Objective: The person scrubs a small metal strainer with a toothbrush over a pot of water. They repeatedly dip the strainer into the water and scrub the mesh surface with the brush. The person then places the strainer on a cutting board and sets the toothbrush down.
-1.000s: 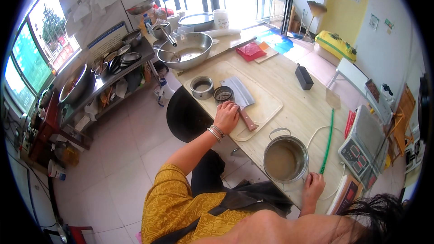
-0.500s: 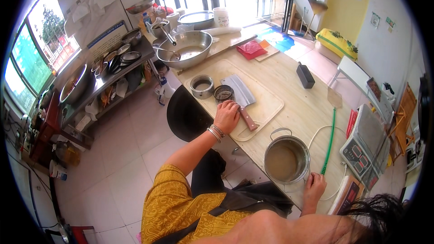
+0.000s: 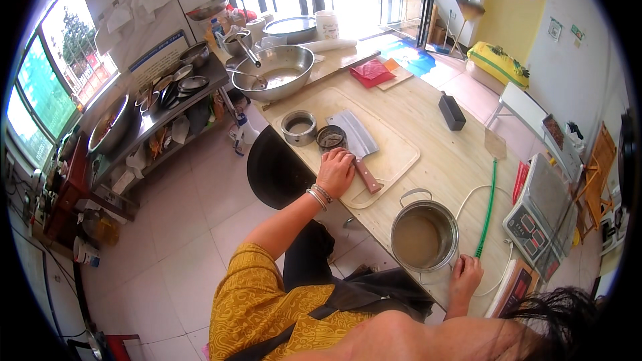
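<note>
My left hand (image 3: 336, 172) is closed, its fingers curled at the near side of a small dark round tin (image 3: 332, 138); what they grip is hidden under them. A cleaver (image 3: 357, 136) lies beside it on the pale cutting board (image 3: 402, 154), its wooden handle (image 3: 366, 176) just right of my fingers. Left of the tin is a metal ring-shaped container (image 3: 299, 128). My right hand (image 3: 466, 275) is closed at the lower right of a steel pot (image 3: 453, 244), where the near handle is. Cloudy brownish liquid (image 3: 421, 236) stands in the pot.
A green-handled spatula (image 3: 487, 210) and a scale (image 3: 533, 227) lie to the right. A black oblong box (image 3: 452, 113), a red packet (image 3: 372, 73) and a big steel bowl (image 3: 276, 73) sit farther off. A black tub (image 3: 275, 167) stands below the table's left edge.
</note>
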The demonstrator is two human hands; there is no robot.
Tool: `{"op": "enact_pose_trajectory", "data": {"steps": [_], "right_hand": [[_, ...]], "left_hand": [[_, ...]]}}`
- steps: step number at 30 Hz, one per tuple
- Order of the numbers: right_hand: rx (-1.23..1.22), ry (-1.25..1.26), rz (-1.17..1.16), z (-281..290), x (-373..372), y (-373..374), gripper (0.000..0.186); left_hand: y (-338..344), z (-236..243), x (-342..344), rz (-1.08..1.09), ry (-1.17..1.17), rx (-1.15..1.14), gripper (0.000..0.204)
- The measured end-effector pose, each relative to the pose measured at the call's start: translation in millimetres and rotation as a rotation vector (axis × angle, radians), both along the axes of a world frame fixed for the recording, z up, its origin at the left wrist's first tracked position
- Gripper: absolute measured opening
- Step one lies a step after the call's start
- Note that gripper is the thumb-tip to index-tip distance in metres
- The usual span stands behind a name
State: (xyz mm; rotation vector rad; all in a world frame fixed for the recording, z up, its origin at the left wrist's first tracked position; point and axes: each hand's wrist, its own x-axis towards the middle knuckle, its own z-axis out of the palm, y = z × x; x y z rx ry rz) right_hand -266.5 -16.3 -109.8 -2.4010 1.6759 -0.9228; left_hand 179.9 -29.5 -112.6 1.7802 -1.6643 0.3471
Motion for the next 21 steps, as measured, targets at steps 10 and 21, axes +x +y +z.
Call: {"op": "enact_pose_trajectory", "data": {"steps": [10,21], "right_hand": [[-0.027,-0.003,0.01,-0.7,-0.5,-0.7,0.011],[-0.036,0.0,0.012,-0.5,-0.1,-0.6,0.01]], "left_hand": [[0.3,0.6,-0.8,0.0,0.005,-0.008,0.025],[1.0,1.0,-1.0,0.002,-0.007,-0.005,0.026]]}}
